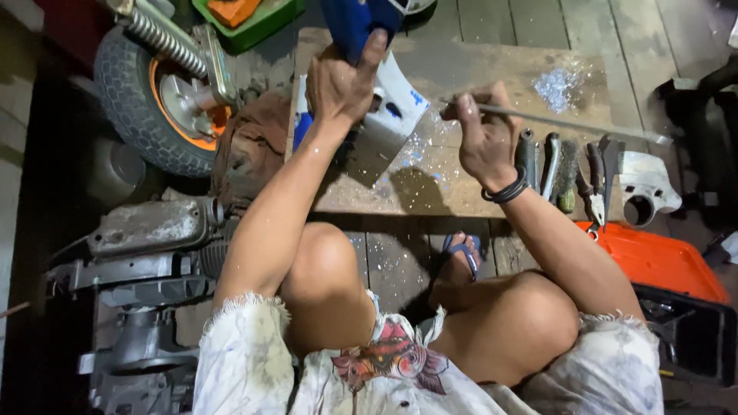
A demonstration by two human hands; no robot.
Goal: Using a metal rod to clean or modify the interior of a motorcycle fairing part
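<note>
**Filing of a blue-and-white panel: work under way, debris on the board**

The person sits low with knees drawn up, facing a wooden board. The left hand is closed around the upper edge of a blue-and-white plastic panel, holding it tilted with its lower end on the board. The right hand is clenched on one end of a long thin metal file, which extends to the right, its shaft lying low over the board.

Progress, as judged from the scene: pale shavings lie scattered on the board, thickest at the far right and again just beside the panel's base. This suggests material has already come off. How much remains cannot be told; the worked edge is hidden behind the left hand.

The panel appears rigid, glossy and curved, white on the face with blue at the top and in small patches.

Pliers and other hand tools lie in a row near the right wrist. A small wheel stands at left.
</note>
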